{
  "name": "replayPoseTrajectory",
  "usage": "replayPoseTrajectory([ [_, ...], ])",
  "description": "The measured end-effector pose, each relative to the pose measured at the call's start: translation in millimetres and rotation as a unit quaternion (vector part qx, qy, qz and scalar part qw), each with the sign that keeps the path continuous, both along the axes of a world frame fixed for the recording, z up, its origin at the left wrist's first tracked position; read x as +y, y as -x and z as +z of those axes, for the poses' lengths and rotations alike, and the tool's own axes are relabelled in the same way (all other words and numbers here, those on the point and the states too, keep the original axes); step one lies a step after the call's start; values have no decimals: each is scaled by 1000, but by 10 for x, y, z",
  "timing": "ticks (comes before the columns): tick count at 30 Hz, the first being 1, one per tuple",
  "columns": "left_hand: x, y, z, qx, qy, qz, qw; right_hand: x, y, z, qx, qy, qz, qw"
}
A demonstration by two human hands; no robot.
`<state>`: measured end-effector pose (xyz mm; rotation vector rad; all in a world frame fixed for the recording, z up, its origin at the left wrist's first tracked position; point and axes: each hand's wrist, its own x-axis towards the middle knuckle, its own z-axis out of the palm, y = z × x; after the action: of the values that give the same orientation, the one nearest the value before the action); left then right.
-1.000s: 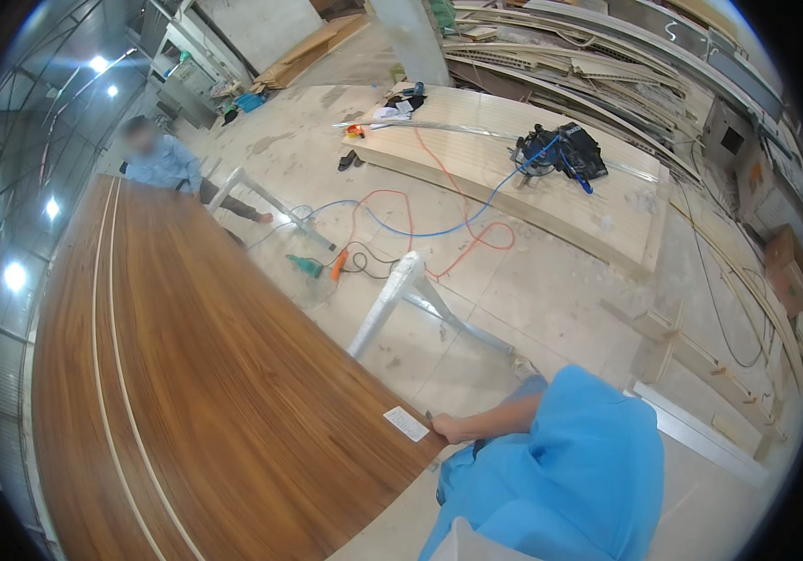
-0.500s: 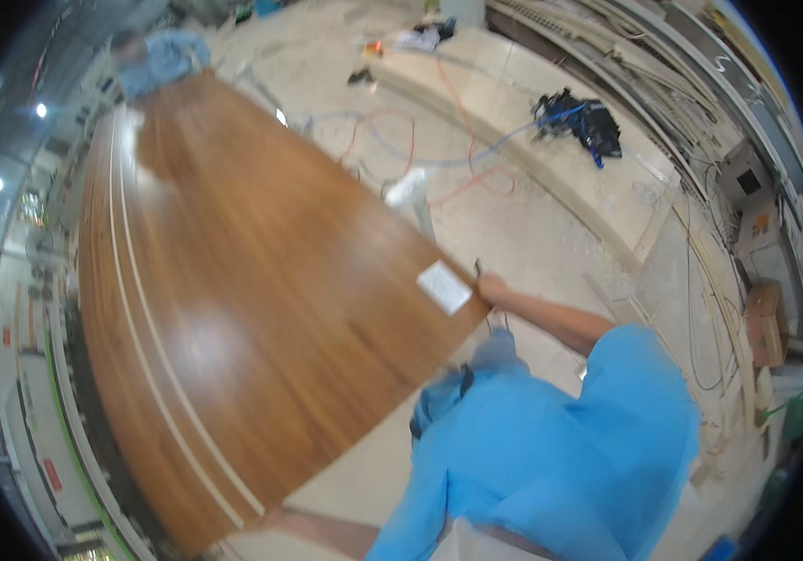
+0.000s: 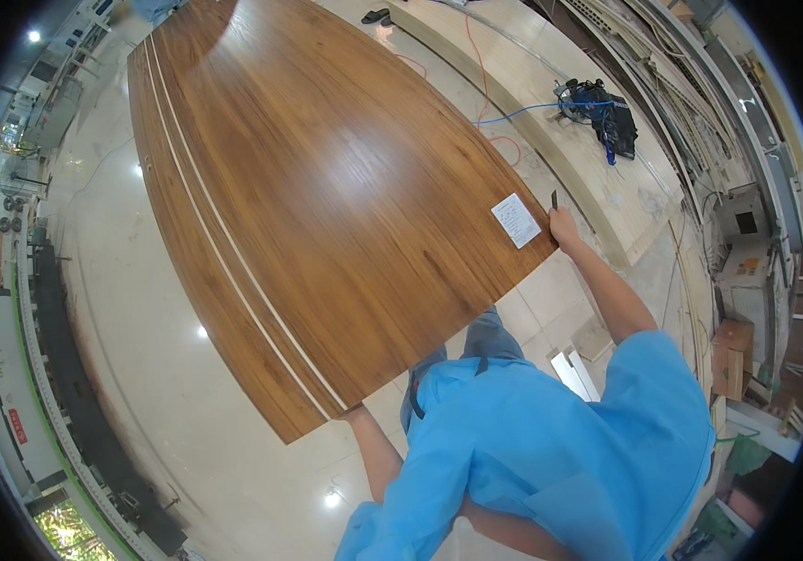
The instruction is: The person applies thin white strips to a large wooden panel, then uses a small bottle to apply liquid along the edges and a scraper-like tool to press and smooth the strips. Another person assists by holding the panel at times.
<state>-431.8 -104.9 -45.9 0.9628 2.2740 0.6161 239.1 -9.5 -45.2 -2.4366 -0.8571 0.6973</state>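
Note:
A large brown wood-grain panel (image 3: pixel 327 206) stretches from me to the far end, with two pale lines running lengthwise near its left side. My left hand (image 3: pixel 355 413) grips its near edge close to the left corner, its fingers mostly hidden beneath. At the near right corner my right hand (image 3: pixel 563 228) is closed on the panel's edge. A small dark, narrow piece (image 3: pixel 555 200) sticks up beside that hand; its kind is unclear. A white paper label (image 3: pixel 516 221) lies on the panel near the right hand. At the far end stands another person in blue (image 3: pixel 154 9), mostly cut off.
To the right is a long pale board stack (image 3: pixel 640 201) with a black bag-like bundle (image 3: pixel 607 117) and a blue hose (image 3: pixel 518 114) on it. Long strips line the far right. A long machine (image 3: pixel 23 374) with a green stripe runs along the left, beyond the tiled floor (image 3: pixel 107 280).
The panel has shifted to the right, away from the machine on the left, exposing floor there. Both my hands have moved up and right in view with it, still gripping its near edge.

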Motion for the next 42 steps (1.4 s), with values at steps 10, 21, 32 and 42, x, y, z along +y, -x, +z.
replayPoseTrajectory([
  [10,-195,31,-515,256,192,-506,801,-98,97,183,-46,-127,-127,983],
  [21,703,-1391,1453,-424,310,-452,721,-1411,994,825,-53,-211,-119,969],
  [32,1932,-5198,1069,-42,-182,-872,453,-1093,587,664,-162,-151,29,975],
  [42,1944,-5452,759,-99,-278,-842,453,-994,508,452,-187,-176,-19,966],
])
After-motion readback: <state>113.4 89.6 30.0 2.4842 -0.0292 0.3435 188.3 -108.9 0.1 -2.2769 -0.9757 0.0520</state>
